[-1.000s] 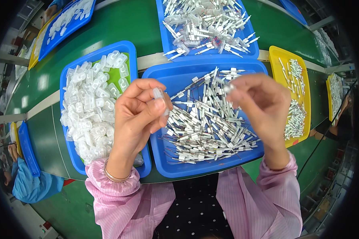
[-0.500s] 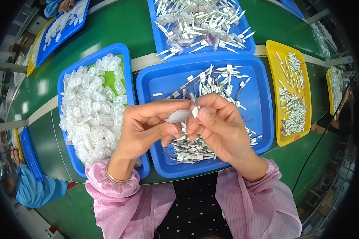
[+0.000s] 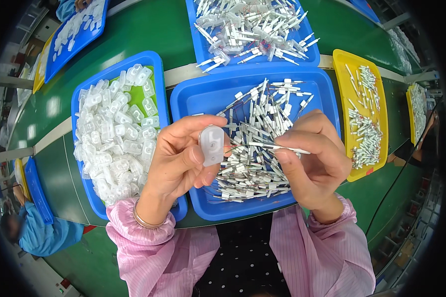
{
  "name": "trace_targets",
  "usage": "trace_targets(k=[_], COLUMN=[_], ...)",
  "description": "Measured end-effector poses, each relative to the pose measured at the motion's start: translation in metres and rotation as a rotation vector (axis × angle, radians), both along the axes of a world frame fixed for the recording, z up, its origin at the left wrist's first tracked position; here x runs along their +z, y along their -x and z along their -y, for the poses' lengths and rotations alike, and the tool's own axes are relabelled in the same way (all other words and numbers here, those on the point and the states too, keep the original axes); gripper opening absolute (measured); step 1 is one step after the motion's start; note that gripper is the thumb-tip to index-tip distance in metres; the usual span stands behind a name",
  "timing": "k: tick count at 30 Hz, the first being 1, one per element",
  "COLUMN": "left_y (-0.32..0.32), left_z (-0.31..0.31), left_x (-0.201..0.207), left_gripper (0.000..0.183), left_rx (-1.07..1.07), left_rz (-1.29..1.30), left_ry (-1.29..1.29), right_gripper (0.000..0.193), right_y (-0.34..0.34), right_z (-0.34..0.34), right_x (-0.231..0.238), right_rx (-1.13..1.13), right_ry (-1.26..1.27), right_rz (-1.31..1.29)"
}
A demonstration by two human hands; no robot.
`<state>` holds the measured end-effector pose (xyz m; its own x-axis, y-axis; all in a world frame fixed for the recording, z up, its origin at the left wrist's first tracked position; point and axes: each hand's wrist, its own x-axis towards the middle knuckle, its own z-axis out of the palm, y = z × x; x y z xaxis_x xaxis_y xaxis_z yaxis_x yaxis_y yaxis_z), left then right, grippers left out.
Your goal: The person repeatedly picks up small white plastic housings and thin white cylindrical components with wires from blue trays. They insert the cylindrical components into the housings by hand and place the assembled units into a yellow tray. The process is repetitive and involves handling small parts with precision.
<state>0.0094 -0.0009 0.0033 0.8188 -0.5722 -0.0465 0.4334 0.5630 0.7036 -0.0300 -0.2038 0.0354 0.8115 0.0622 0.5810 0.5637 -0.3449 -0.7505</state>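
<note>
My left hand (image 3: 176, 161) pinches a translucent white plastic housing (image 3: 212, 147), an oblong with rounded ends, upright between thumb and fingers. In my right hand (image 3: 319, 161), thumb and forefinger grip a slim white wired stick part (image 3: 265, 145), held nearly level. Thin dark and reddish wires run from its tip toward the housing; whether they go inside I cannot tell. Both hands hover over a blue tray (image 3: 182, 99) where many similar wired sticks lie heaped. Left of it, another blue tray (image 3: 158, 74) holds a pile of translucent housings (image 3: 104, 133).
Beyond the middle tray stands a blue tray of housings with wired sticks (image 3: 252, 29). A yellow tray (image 3: 343, 74) with more sticks is at the right. Co-workers sit around the green table (image 3: 134, 34), one in a blue sleeve (image 3: 47, 230) at the left.
My hands have drawn apart; the right moved rightward with the wired stick, now level. The left turned the housing so its broad face shows.
</note>
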Motion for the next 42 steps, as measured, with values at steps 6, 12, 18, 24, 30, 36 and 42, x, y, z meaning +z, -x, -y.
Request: trace_targets(k=[6,12,18,24,30,36,42], left_y=[-0.001,0.001,-0.001,-0.001,0.0,-0.005,-0.002], left_z=[0.0,-0.001,-0.001,-0.001,-0.001,-0.001,0.004], left_x=[-0.003,-0.003,-0.006,-0.005,-0.002,-0.002,0.003], left_gripper=[0.048,0.048,0.048,0.05,0.042,0.042,0.038], left_rx=[-0.071,-0.077,-0.072,-0.044,0.071,0.108,0.133], left_rz=[-0.043,-0.093,-0.061,-0.001,0.138,0.355,0.338], left_ry=[0.129,0.196,0.199,0.13,-0.005,-0.127,-0.132], right_gripper=[0.023,0.027,0.033,0.033,0.027,0.022,0.022], right_y=[-0.002,-0.003,0.006,0.007,0.004,0.005,0.001], right_z=[-0.004,-0.006,-0.01,-0.006,-0.004,0.002,0.001], right_x=[-0.002,-0.003,-0.003,0.006,0.015,0.021,0.019], right_rx=[-0.019,-0.038,-0.054,0.017,0.01,0.066,-0.022], right_ry=[-0.021,0.138,0.32,0.334,0.285,0.218,0.253], right_rz=[0.038,0.115,0.367,0.375,0.233,-0.05,0.07])
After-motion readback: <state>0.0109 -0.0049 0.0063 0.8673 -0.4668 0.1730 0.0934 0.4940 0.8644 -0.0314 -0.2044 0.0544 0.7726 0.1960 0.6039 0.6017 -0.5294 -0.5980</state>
